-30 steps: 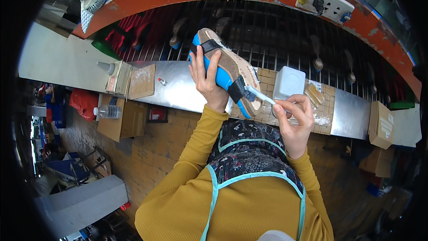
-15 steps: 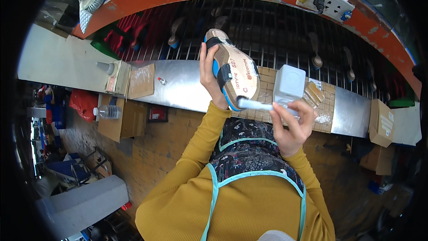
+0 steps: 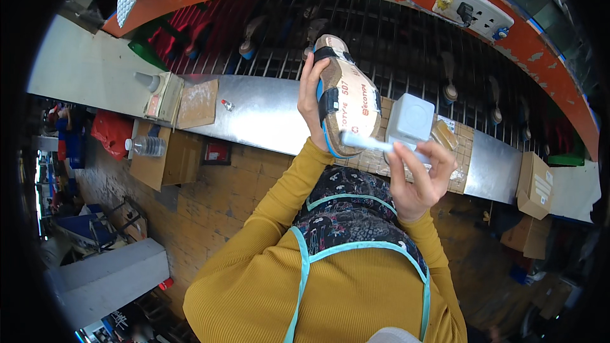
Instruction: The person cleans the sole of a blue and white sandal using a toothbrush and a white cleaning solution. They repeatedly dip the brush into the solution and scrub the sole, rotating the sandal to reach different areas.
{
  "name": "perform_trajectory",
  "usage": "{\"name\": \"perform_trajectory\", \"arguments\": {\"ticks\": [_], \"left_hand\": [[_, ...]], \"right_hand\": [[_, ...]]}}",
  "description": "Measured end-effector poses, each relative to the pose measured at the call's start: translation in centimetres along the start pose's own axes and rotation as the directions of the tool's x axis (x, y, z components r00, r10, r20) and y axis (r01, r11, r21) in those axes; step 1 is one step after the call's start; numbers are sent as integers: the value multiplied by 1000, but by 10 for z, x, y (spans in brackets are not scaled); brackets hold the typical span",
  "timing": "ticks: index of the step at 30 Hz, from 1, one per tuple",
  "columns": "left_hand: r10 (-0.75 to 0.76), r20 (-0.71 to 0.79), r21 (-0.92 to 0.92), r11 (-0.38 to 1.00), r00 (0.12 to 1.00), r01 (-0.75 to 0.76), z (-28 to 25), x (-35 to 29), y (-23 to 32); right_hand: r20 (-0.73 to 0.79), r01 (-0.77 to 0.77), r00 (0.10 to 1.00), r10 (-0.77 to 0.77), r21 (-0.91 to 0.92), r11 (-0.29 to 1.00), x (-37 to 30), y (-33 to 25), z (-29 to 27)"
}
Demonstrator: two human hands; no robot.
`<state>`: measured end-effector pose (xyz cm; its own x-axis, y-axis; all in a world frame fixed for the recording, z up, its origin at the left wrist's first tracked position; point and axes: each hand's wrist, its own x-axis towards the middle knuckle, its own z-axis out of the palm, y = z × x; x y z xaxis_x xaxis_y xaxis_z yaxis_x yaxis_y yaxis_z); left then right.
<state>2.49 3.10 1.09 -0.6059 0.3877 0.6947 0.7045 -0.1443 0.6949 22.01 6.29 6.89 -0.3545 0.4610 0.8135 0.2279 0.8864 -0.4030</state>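
Note:
My left hand (image 3: 311,103) grips the side of a shoe (image 3: 350,98) with its underside turned up, a cream board with red print in the middle and brown and black material folded round it. A blue edge shows along its left side. In my right hand (image 3: 420,181), thumb and fingers pinch the pale handle of a small brush (image 3: 375,144). Its dark bristles lie at the near end of the shoe's underside; blur hides whether they touch. Just right of the shoe, a white square container (image 3: 411,117) stands on the bench, beside a yellowish block (image 3: 443,135).
Behind the metal bench (image 3: 254,105), a rack of rods (image 3: 400,38) carries several shoes. A cardboard piece (image 3: 197,103) and a small red-and-silver item (image 3: 227,105) lie at left. A carton (image 3: 535,184) stands at right. A power strip (image 3: 473,11) is fixed to the orange beam.
The shoe has moved a little to the right in view, with my left hand around it. The brush stays by its near end, slightly higher. The whole view has turned slightly.

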Motion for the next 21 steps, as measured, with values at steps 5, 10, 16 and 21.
{"name": "perform_trajectory", "arguments": {"ticks": [5,10,16,21], "left_hand": [[-29,-6,-41,999,1000,29,0,-1,2],[62,-27,-27,998,998,-63,-4,-1,-2],[-95,30,-278,955,995,99,-3,-4,-3],[-93,31,-387,917,995,97,3,-11,1]], "right_hand": [[91,120,989,-113,-76,990,3,-7,-11],[33,-11,999,9,45,999,-7,2,-9],[124,99,987,-100,18,995,-10,-5,-17],[39,25,999,-23,-61,998,-8,5,-12]]}}
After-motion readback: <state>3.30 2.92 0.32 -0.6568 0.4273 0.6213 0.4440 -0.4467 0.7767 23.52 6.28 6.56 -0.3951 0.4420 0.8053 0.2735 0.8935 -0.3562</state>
